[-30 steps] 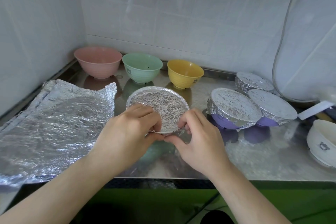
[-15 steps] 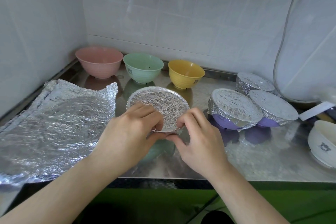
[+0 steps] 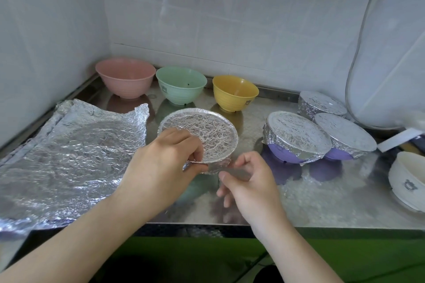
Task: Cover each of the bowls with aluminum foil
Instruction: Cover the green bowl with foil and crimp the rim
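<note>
The left hand [image 3: 161, 167] pinches the foil skirt at the near rim of the wrapped bowl [image 3: 200, 140] mid-counter, the right hand [image 3: 248, 181] hovers loosely curled and empty beside it, so crimping looks nearly finished; next, probably foil [image 3: 69, 154] for the pink bowl [image 3: 125, 77].

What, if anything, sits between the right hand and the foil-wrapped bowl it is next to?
Nothing visible. The right hand sits just off the near right edge of the foil-wrapped bowl, with only bare counter between them. The left hand pinches the foil at the bowl's near rim.
</note>
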### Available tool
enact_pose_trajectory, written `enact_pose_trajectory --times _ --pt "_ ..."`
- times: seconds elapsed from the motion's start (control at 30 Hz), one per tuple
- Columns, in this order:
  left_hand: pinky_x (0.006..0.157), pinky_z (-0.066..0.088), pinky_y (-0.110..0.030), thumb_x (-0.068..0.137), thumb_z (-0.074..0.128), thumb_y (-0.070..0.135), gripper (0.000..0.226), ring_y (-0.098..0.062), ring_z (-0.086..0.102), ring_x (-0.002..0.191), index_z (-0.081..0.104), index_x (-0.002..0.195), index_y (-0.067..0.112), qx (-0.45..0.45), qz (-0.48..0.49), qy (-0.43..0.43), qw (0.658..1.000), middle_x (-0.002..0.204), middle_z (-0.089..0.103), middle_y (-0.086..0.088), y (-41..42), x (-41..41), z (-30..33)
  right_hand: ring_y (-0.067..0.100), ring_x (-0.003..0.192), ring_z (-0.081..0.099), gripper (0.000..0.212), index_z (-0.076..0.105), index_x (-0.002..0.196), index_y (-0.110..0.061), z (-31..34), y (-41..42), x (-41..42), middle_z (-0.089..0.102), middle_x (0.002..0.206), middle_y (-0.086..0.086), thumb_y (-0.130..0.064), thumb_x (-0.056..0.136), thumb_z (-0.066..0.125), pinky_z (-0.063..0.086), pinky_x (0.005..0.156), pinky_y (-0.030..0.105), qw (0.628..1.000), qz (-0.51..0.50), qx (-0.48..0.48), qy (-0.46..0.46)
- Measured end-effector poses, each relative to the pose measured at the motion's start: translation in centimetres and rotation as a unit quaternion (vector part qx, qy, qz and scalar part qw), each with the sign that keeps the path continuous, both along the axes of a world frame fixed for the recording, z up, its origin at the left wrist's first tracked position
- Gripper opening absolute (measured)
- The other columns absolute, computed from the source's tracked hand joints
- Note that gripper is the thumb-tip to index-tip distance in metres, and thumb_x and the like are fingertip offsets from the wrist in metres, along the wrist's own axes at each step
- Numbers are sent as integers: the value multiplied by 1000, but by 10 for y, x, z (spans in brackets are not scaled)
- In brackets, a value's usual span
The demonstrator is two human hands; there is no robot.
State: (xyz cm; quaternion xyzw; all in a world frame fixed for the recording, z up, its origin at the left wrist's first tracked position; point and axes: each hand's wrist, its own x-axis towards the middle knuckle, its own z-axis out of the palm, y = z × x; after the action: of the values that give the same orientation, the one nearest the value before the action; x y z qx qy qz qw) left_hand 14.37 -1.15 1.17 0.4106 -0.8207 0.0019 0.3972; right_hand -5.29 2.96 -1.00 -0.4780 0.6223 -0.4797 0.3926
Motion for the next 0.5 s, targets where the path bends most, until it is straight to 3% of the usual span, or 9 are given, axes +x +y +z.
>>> enact_pose_trajectory --times 0.07,0.17,0.23,0.37,0.5 --pt "50 52 -37 78 83 37 27 -11 54 86 59 81 27 -3 -3 -3 1000 83 55 14 0 0 0 33 60 69 25 45 102 -8 1 -2 1 72 71 15 4 99 67 53 61 45 995 2 1 -99" --pt "50 51 -35 78 82 38 26 -10 53 85 58 80 26 -5 -7 -3 1000 83 55 14 1 0 0 39 76 78 28 45 96 -8 1 -3 4 67 78 23 15 99 59 62 66 34 978 19 -8 -209" --pt "50 51 -36 78 81 39 26 -10 53 86 58 81 27 -5 -9 -4 1000 83 55 15 0 0 -1 43 84 78 30 43 93 -10 -1 -4 4 66 79 24 16 100 56 63 73 34 972 31 -18 -233" --pt "51 52 -36 79 77 42 25 -11 54 86 57 81 27 -5 -11 3 1000 83 54 15 0 0 -1 41 83 77 24 42 93 -4 -9 0 6 70 80 21 14 102 55 62 77 38 982 40 -73 -171" --pt "53 53 -40 79 77 41 25 -13 54 88 57 82 26 -4 -22 11 1000 84 54 15 -2 0 -4 31 85 76 29 51 100 -6 -14 6 14 74 91 15 10 91 74 62 82 38 989 26 -116 -84"
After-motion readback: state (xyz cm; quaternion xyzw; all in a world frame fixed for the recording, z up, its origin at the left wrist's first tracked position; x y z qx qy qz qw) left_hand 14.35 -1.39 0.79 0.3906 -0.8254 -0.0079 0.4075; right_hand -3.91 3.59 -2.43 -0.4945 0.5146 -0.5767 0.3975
